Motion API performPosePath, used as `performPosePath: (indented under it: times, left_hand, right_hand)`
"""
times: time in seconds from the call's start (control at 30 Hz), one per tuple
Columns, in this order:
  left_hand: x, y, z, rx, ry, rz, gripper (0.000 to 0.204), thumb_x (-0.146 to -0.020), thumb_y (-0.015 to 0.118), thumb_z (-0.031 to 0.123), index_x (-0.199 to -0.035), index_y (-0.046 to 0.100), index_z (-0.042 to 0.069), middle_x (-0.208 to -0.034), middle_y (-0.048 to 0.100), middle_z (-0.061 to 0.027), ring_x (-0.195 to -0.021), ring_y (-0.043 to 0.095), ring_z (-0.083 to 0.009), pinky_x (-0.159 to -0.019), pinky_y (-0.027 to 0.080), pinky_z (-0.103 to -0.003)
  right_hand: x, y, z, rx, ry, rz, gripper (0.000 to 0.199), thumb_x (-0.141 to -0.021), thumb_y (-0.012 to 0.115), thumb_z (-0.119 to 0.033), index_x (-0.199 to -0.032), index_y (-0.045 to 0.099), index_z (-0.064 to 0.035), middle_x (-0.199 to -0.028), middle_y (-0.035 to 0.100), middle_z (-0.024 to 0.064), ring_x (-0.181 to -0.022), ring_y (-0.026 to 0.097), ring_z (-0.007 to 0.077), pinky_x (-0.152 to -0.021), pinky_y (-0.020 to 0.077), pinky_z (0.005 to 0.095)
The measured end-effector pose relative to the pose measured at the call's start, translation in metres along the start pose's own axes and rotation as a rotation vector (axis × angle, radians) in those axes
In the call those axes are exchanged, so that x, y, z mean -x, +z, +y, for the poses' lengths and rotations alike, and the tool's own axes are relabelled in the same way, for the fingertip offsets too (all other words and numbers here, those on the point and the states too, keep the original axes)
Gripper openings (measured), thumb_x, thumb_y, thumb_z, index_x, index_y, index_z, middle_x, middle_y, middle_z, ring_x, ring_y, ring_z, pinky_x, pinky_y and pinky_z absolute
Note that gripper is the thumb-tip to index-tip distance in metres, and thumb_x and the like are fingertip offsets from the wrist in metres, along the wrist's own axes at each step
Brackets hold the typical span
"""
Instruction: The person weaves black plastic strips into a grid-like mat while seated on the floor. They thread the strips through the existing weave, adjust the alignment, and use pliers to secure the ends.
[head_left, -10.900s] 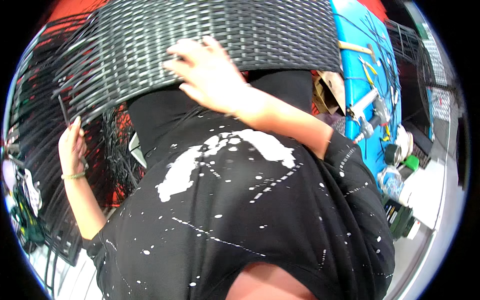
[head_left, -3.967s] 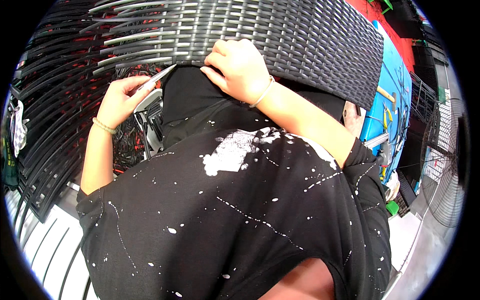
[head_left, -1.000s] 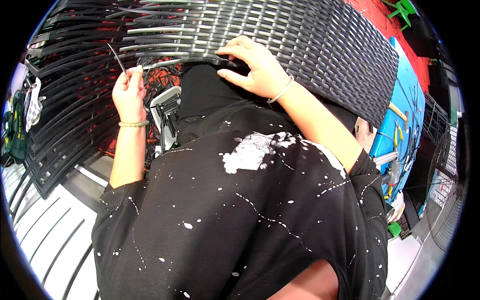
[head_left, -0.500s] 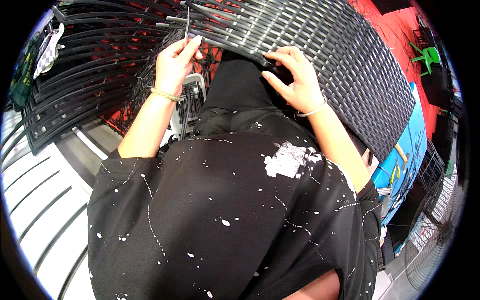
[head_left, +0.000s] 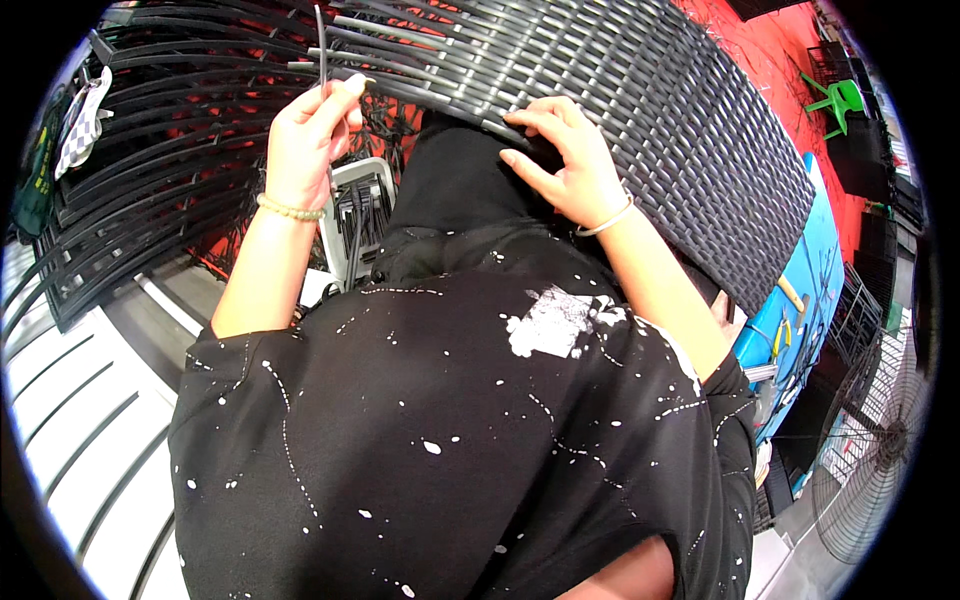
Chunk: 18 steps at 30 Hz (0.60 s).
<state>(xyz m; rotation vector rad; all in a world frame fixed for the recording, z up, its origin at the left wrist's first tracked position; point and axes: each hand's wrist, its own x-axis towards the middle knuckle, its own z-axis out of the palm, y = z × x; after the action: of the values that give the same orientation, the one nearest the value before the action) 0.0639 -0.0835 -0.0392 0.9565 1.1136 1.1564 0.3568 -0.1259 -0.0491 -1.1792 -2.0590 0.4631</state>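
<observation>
Head view: our left hand (head_left: 305, 140) at 11 o'clock pinches a dark strand (head_left: 321, 45) | our right hand (head_left: 565, 165) at 1 o'clock presses fingers spread on the woven panel (head_left: 640, 90) | best we keep the strand taut, panel edge pinned.

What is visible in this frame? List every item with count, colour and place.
woven panel: one, dark grey, top centre to right
loose strand: one, dark, upright, top left
unwoven strands: many, dark, left
tray of strips: one, pale, centre left
blue table: one, right, tools on it
green chair: one, top right
fan: one, lower right
left hand: pinches the loose strand
right hand: pressing on panel edge
</observation>
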Motion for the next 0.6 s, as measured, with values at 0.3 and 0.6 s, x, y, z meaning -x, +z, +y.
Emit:
performPosePath:
  times: [0.3,0.6]
  left_hand:
    - [0.026,0.02,0.029,-0.19,-0.059,-0.322,0.015,-0.094,0.072,0.018,-0.09,0.072,0.004,-0.07,0.063,0.0044,-0.057,0.05,-0.0009,-0.051,0.034,-0.018]
    - [-0.007,0.005,-0.013,-0.223,-0.191,-0.123,0.023,-0.092,0.075,0.027,-0.101,0.075,0.006,-0.071,0.061,0.0064,-0.057,0.044,0.0007,-0.051,0.031,-0.017]
  right_hand:
    - [-0.037,0.023,-0.041,-0.471,0.004,-0.136,0.03,-0.093,0.068,-0.028,-0.113,0.069,-0.0058,-0.1,0.071,0.0133,-0.092,0.068,0.0296,-0.083,0.0538,0.037]
    - [-0.035,0.022,-0.033,-0.162,0.42,-0.13,0.027,-0.09,0.066,-0.028,-0.08,0.074,-0.004,-0.07,0.068,0.0145,-0.065,0.067,0.0294,-0.064,0.0524,0.0377]
